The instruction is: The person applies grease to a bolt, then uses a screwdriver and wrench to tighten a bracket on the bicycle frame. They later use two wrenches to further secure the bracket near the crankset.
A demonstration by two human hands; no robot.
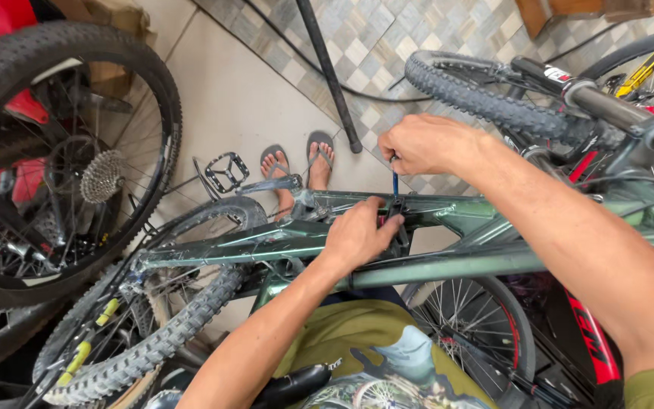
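Head view: right hand [427, 144] fingers clamp a blue tool [395, 184]; left hand [359, 235] seemingly grips the green frame [456, 212].

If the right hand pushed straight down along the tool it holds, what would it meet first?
Probably the green bike frame: the right hand holds a thin blue tool pointing down at it, beside the left hand.

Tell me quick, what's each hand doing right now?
Left hand: pressed on the green bike frame, fingers curled; grip cannot be told.
Right hand: closed on a thin blue tool.
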